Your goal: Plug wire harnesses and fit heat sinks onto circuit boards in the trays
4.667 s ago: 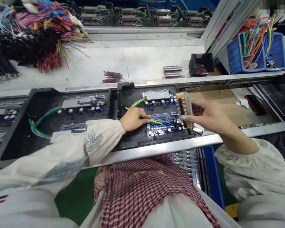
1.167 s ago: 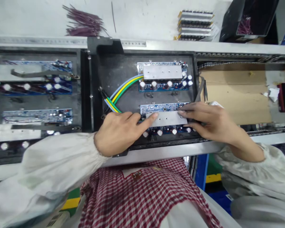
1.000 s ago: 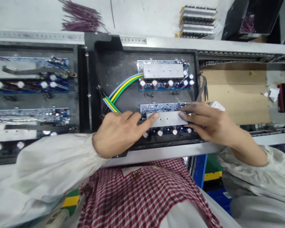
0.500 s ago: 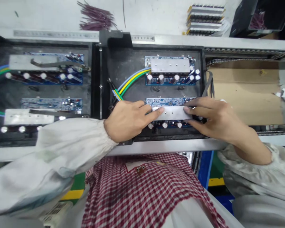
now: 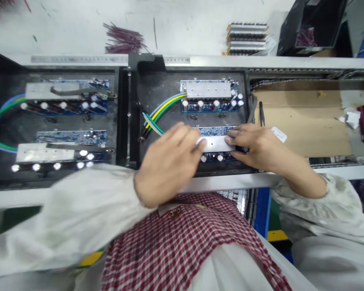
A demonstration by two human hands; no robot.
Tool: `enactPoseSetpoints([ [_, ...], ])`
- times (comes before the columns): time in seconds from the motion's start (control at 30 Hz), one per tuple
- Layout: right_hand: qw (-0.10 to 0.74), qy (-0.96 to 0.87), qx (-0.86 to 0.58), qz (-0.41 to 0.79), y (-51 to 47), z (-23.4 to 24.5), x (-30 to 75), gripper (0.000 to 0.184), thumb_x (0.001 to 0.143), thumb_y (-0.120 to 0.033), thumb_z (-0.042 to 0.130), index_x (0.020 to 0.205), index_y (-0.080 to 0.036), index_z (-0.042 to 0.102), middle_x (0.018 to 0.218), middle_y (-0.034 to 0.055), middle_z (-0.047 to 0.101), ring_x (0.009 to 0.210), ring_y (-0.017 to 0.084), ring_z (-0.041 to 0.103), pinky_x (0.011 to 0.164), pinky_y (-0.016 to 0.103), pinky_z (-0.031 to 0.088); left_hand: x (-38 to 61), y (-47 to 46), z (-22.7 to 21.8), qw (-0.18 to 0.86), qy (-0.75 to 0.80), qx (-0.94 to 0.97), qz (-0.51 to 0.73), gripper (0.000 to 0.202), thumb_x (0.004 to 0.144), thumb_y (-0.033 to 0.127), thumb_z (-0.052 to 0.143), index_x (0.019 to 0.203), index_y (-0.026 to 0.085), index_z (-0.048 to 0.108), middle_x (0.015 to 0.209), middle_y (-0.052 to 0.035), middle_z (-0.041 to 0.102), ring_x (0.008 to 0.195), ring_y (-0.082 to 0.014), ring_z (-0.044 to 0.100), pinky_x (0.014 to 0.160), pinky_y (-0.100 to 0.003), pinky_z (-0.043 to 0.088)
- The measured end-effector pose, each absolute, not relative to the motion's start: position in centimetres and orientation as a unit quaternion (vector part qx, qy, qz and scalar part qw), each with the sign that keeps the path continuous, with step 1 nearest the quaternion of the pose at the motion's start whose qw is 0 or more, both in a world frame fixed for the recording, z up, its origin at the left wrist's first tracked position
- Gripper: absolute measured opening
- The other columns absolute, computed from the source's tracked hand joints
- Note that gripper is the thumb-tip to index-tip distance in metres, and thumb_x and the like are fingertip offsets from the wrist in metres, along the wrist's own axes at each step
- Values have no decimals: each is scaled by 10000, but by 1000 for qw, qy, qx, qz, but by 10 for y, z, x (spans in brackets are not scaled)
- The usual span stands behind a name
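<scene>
A single head-worn camera sits above and behind the black assembly tray (image 5: 151, 85), facing forward and down onto it at close range. The wearer's checked apron (image 5: 182, 250) lies nearest the lens, on the near side of the tray; the white counter (image 5: 200, 28) lies on the far side.

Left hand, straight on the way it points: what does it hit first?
The left hand would most likely meet the left end of the bare metal plate on the lower circuit board. Motion blur and depth hide whether its fingertips are already touching.
</scene>
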State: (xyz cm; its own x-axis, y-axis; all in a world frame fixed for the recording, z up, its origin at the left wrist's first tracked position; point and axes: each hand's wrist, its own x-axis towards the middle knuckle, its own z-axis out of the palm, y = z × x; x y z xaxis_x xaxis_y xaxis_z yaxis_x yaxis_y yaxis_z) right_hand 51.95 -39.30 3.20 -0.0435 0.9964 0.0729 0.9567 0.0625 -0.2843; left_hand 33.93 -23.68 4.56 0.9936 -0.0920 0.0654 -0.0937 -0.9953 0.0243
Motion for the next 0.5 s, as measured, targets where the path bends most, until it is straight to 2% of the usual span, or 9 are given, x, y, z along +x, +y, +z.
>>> enactPoseSetpoints([
  [0.1, 130, -718, -674, 113, -394, 38, 525, 133, 811, -173, 543, 836, -157, 673, 820, 71, 683, 773, 214, 603, 732, 358, 488, 338, -263, 37, -1, -38, 993, 116, 308, 891, 122, 382, 1090, 61, 609, 1018, -120, 637, 979, -203, 553, 769, -299, 492],
  [0.23, 154, -705, -675, 154, -393, 46, 542, 228, 867, -187, 481, 965, -174, 686, 948, 76, 684, 905, 213, 592, 817, 369, 463, 340, -276, 20, -28, -2, 984, 177, 243, 858, 86, 447, 978, 107, 658, 937, -69, 677, 895, -158, 589, 657, -240, 499],
  [0.37, 107, -682, -716, 104, -388, 38, 555, 180, 826, -228, 545, 783, -188, 716, 795, 79, 641, 920, 266, 512, 852, 441, 378, 343, -274, 18, -30, 0, 982, 185, 210, 832, 86, 495, 948, 115, 667, 914, -44, 694, 862, -151, 610, 628, -237, 498],
  [0.5, 49, -703, -699, 124, -378, 29, 556, 137, 758, -195, 596, 665, -186, 695, 732, 60, 580, 874, 250, 470, 804, 402, 323, 343, -274, 19, -23, 7, 981, 192, 191, 819, 93, 518, 936, 118, 667, 930, -42, 701, 854, -155, 619, 606, -247, 488],
])
